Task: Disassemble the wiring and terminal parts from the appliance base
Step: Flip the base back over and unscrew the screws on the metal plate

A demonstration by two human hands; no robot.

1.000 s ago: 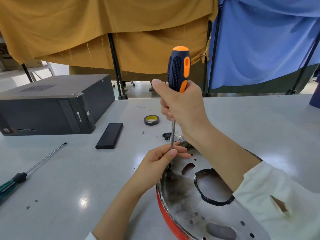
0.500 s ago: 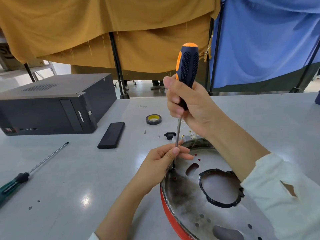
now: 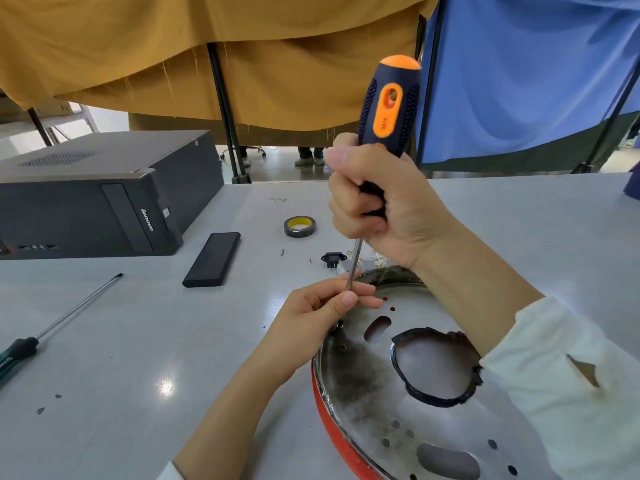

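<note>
1. Orange and navy up top: your right hand [image 3: 384,206] is wrapped tight round the screwdriver [image 3: 388,112] handle, shaft nearly upright, leaning slightly toward you at the tip.
2. Your left hand [image 3: 311,317] pinches the shaft low down, guiding the tip at the far-left rim of the appliance base [image 3: 408,403], which sits on the table [image 3: 138,341] right in front of you.
3. The tip itself is hidden behind your fingers, so feel for the seat before you turn.
4. Press straight down the shaft and turn slowly; a tilted driver will likely slip out of the screw.
5. Let the left fingers stay loose enough for the shaft to spin.
6. The black terminal part [image 3: 333,258] lies just beyond the rim, already off.
</note>
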